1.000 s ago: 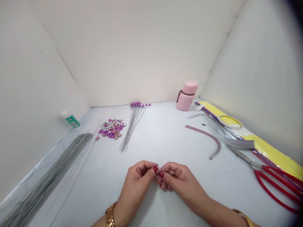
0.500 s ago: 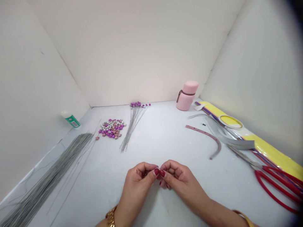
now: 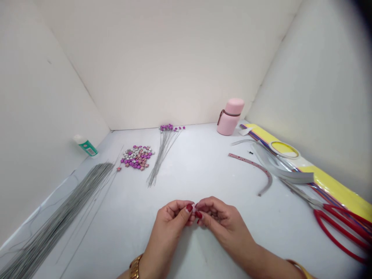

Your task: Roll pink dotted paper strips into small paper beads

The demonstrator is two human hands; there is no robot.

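Note:
Low in the middle of the head view, my left hand (image 3: 173, 221) and my right hand (image 3: 222, 221) meet at their fingertips. Between them is a small pale pink paper piece (image 3: 194, 208), mostly covered by the fingers. My left thumb and forefinger pinch it; my right thumb and forefinger close on its other side. A heap of small purple, silver and pink paper stars (image 3: 137, 157) lies beyond, to the left. Beside the heap rests a bundle of thin wires (image 3: 159, 162) tipped with purple and silver stars. A curved pink-grey paper strip (image 3: 255, 164) lies to the right.
A thick sheaf of grey wires (image 3: 66, 209) covers the left side. A green-and-white glue tube (image 3: 88, 147) lies by the left wall. At the back stands a pink bottle (image 3: 230, 117). Red-handled scissors (image 3: 337, 226), yellow paper packs (image 3: 328, 184) and a tape roll (image 3: 284, 149) lie right.
My fingertips have shifted slightly apart, my right thumb dropping lower, and the pale pink piece now shows between them. The things on the table stay where they were.

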